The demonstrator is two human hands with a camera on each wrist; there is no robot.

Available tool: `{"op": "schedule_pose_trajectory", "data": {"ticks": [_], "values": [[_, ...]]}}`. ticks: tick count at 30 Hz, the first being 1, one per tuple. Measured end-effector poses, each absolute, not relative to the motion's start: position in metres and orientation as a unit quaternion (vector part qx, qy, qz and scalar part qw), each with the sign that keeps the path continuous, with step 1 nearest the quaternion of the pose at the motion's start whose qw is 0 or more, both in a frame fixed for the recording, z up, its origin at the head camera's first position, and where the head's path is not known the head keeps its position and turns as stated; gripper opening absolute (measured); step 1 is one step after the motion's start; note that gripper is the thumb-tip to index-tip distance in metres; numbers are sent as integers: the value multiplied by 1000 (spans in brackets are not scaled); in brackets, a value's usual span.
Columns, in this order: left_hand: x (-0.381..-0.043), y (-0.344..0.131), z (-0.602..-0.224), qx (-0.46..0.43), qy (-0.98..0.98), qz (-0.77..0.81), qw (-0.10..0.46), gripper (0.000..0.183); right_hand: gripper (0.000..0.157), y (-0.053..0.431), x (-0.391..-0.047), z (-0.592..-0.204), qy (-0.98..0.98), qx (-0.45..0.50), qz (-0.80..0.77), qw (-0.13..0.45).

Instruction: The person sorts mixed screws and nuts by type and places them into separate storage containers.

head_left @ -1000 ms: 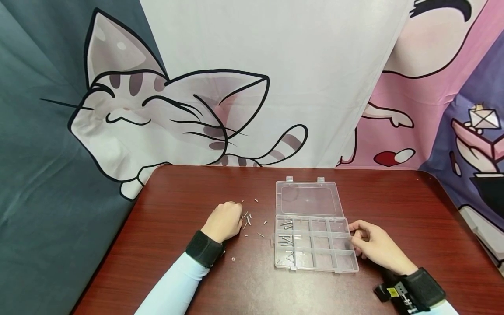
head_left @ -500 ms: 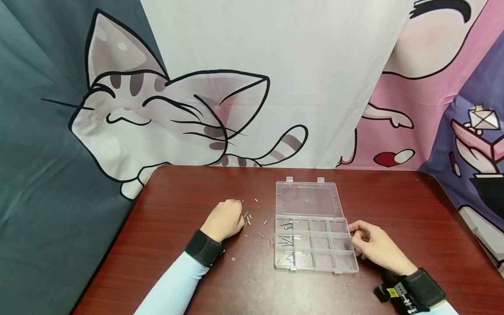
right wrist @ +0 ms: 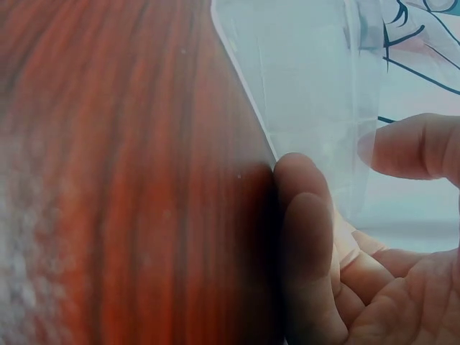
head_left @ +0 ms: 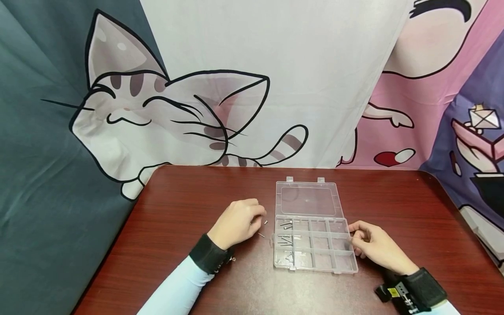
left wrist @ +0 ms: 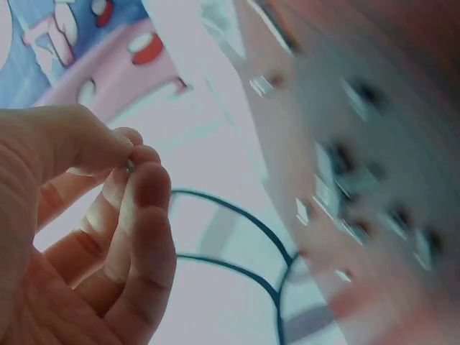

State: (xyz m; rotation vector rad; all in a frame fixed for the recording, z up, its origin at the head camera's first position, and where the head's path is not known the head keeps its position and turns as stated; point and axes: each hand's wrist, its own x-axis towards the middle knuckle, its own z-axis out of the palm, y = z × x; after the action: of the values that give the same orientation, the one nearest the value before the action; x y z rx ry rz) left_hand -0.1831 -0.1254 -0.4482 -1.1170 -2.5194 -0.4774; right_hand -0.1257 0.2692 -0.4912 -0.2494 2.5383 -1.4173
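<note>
My left hand (head_left: pixel 236 222) is over the table, left of a clear plastic compartment box (head_left: pixel 323 259). Its thumb and fingers pinch a small screw (left wrist: pixel 129 167), of which only a metal tip shows. Loose screws (left wrist: pixel 332 188) lie blurred on the table in the left wrist view; in the head view the hand covers most of them. My right hand (head_left: pixel 379 248) holds the box by its right side wall, fingers (right wrist: pixel 305 230) curled low against it and thumb near the rim. Several screws (head_left: pixel 286 239) lie in the box's left column of compartments; the other columns look bare.
The box's lid (head_left: pixel 309 199) lies folded back toward the far edge of the brown table (head_left: pixel 189 183). A small screw (head_left: pixel 265 222) and another (head_left: pixel 261 235) lie between left hand and box. A small nut or washer (head_left: pixel 233 259) is beside the left wristband.
My left hand has lifted from the loose screws and moved right toward the box, with a screw pinched in it. The right hand stays at the box's side.
</note>
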Motion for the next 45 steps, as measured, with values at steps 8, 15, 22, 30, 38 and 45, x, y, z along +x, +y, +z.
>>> {"op": "schedule_pose_trajectory", "data": {"ticks": [8, 15, 22, 30, 38, 45], "values": [[-164, -83, -434, -478, -843, -189, 161, 15, 31, 270, -126, -490, 866, -86, -478, 115], [-160, -44, -427, -507, -831, -160, 164, 16, 32, 269, -125, -491, 868, -96, -475, 113], [-159, -26, -424, -502, -839, -137, 160, 18, 29, 268, -127, -491, 870, -95, -471, 111], [-156, -23, -427, -492, -851, -116, 142, 16, 29, 268, -126, -491, 870, -93, -471, 112], [-157, -25, -427, -490, -852, -114, 142, 17, 28, 268, -124, -491, 870, -92, -473, 104], [-157, -26, -429, -487, -855, -112, 137, 16, 27, 268, -124, -492, 871, -88, -472, 104]]}}
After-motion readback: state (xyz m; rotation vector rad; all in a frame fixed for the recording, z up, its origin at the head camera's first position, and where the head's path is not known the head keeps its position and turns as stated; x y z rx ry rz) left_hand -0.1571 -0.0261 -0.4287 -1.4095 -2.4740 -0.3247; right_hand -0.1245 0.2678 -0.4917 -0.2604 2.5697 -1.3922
